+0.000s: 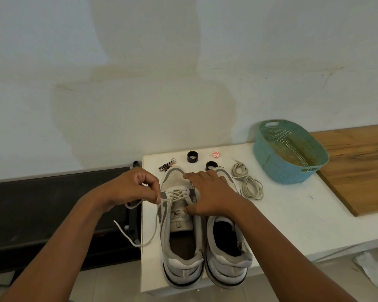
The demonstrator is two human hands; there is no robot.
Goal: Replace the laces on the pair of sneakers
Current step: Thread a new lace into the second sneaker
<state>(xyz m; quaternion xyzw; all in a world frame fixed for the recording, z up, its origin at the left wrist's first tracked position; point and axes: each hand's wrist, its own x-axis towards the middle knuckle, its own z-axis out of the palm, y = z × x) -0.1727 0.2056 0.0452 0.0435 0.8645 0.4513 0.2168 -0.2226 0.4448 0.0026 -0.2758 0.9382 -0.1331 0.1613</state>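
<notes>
Left hand [132, 186] pinches lace [162, 211]; right hand [210, 192] flat on away-pointing sneaker [180, 232].

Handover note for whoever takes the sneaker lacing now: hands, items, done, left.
Left hand pinches the lace at the left sneaker, whose lower eyelets are crossed. Right hand rests open across both sneakers, thumb on the tongue.
Right sneaker shows no lace, though the hand hides its front.
Loose laces lie coiled on the white table, near the teal basket.
Left: finish this sneaker, lace the other.
</notes>
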